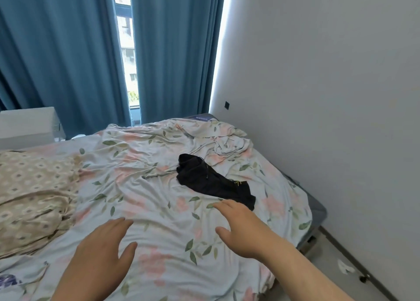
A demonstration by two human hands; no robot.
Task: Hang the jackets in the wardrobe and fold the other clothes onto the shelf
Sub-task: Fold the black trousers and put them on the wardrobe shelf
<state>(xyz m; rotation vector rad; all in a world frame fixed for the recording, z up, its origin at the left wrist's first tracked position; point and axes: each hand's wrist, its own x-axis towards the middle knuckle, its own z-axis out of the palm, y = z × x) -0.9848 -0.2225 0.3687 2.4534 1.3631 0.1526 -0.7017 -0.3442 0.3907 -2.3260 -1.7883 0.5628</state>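
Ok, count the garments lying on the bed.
1: a black garment lies crumpled on the floral sheet, just beyond the right hand. More may be hidden.

A person's bare left hand [103, 249], lower centre-left of the frame, and bare right hand [241, 227], lower centre-right, both join uncovered forearms [306, 271] at the bottom edge.

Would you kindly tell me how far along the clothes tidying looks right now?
Done: cannot be judged; wardrobe and shelf are out of view. One black garment lies on the floral bedspread. In hand: nothing; the left hand and right hand are open, the right nearest the garment's near end. Left: pick it up, then hang or fold it.
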